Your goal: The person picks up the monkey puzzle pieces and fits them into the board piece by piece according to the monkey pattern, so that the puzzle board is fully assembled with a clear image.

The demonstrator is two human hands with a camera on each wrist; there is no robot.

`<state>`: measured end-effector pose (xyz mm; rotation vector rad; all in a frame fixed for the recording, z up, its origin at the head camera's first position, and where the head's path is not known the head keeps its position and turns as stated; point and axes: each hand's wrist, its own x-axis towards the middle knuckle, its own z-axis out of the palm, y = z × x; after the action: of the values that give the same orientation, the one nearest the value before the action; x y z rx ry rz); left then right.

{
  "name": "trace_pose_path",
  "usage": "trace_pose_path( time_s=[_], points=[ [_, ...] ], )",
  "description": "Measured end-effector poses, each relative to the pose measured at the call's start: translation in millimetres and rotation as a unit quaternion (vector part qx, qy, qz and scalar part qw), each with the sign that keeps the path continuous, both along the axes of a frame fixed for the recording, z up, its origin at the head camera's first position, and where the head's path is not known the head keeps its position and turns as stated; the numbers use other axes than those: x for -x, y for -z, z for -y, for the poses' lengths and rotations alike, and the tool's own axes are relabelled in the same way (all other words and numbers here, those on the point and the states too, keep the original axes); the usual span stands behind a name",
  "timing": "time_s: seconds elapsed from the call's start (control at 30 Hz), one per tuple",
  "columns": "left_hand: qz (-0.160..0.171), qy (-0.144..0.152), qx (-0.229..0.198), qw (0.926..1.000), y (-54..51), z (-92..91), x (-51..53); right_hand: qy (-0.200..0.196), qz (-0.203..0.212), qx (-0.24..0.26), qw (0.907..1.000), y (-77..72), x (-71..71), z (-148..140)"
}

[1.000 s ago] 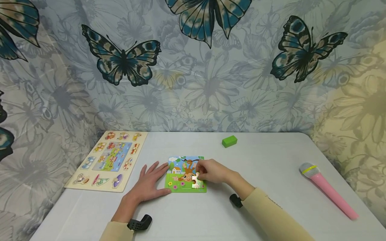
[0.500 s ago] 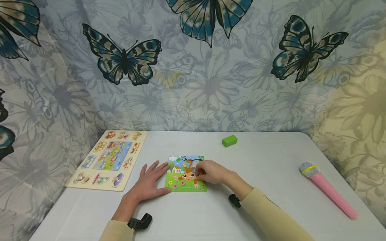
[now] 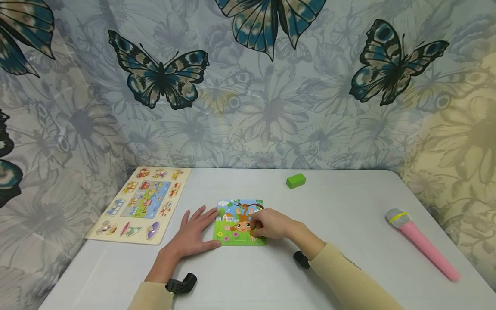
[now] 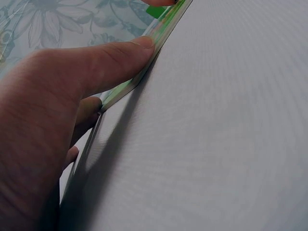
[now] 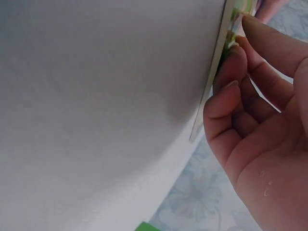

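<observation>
A small square jigsaw puzzle [image 3: 232,236] with a monkey picture lies flat in the middle of the table. My left hand [image 3: 193,234] rests at its left side with fingers spread; in the left wrist view the thumb [image 4: 120,60] touches the puzzle's edge. Over the puzzle's right part is my right hand [image 3: 273,224], fingers curled and fingertips down on the picture. In the right wrist view, thumb and forefinger come close together at a puzzle piece [image 5: 237,19], mostly hidden by the fingers.
A larger cream puzzle board [image 3: 128,202] with vehicle and toy pictures lies at the left. A green block [image 3: 296,181] sits near the back edge. On the right lies a pink toy microphone [image 3: 426,247]. A butterfly-patterned backdrop [image 3: 271,107] stands behind the table.
A second ago the puzzle piece was tilted and shiny in my right fingers; now it lies down in the picture. My right hand has sunk slightly. The left hand stays in place.
</observation>
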<state>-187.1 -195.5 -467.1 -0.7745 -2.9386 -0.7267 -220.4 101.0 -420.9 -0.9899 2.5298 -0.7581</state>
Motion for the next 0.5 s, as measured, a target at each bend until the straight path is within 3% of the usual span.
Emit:
trace_pose_path(
  time_s=[0.5],
  points=[
    [0.001,-0.003,0.004,1.0000,3.3,0.2,0.9,0.005,-0.015,0.015,0.9998,0.1,-6.8,1.2]
  ],
)
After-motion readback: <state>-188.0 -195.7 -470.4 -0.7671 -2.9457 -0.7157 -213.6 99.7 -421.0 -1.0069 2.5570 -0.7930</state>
